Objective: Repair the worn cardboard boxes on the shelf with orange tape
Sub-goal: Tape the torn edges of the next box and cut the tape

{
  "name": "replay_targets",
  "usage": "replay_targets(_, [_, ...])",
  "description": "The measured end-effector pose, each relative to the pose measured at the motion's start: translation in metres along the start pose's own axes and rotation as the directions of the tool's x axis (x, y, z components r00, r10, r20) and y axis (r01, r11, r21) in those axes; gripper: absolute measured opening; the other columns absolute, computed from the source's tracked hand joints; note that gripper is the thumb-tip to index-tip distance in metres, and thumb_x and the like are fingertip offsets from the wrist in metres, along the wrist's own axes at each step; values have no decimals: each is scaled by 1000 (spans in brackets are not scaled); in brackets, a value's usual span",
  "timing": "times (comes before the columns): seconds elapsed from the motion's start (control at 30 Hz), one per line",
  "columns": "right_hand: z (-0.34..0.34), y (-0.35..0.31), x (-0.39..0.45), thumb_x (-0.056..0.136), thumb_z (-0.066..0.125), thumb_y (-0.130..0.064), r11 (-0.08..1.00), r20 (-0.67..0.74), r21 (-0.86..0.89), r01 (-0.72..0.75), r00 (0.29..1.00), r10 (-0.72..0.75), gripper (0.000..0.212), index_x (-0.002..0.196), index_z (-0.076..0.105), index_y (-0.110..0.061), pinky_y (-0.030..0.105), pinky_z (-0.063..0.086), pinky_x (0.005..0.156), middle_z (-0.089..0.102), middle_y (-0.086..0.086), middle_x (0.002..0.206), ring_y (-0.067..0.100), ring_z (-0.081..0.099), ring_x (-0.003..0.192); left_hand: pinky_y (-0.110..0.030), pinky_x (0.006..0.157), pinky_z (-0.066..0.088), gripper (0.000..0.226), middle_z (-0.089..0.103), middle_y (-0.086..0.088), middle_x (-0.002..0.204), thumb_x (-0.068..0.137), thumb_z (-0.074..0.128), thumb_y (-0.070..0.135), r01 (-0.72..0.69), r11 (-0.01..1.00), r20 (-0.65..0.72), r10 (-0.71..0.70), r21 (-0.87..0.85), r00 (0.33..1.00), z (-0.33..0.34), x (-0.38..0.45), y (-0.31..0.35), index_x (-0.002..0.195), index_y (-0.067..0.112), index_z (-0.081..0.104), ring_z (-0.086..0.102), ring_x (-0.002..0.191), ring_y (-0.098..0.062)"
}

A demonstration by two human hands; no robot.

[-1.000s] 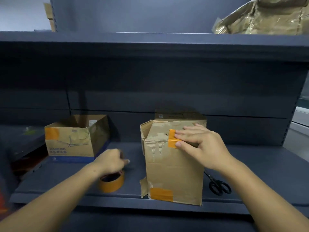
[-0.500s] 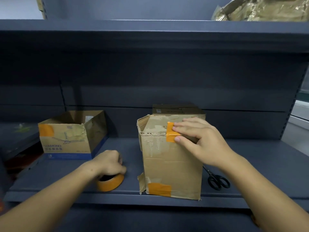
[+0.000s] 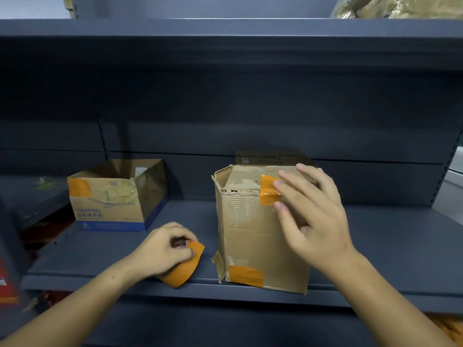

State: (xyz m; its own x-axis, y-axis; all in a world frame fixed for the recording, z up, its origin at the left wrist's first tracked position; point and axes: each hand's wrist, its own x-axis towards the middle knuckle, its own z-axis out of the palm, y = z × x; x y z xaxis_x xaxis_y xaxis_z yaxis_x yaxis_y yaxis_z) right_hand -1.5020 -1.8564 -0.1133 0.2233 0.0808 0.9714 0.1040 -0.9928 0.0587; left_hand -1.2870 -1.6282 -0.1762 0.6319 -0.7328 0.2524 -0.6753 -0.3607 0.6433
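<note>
The right hand (image 3: 310,216) has lifted off the orange patch (image 3: 269,190), fingers loose, while the left hand (image 3: 162,249) grips the tape roll (image 3: 184,267) just left of the tall box (image 3: 260,236).

The tall box (image 3: 263,236) is worn brown cardboard — rough, its torn top baring corrugated ribs. Its tape patch (image 3: 269,194) looks glossy orange plastic. The shelf (image 3: 375,246) is matt, dark-grey painted metal — smooth.
</note>
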Motion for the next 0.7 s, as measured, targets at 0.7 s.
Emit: replay_targets(0.7, [13, -109, -37, 82, 64, -53, 426, 724, 440, -791, 593, 354, 29, 91, 73, -27, 25, 49, 86, 63, -5, 97, 12, 60, 97, -22, 74, 56, 21, 74, -2, 103, 81, 70, 32, -160, 746, -59, 160, -647, 985, -4, -43, 106, 100, 28, 76, 72, 95, -17])
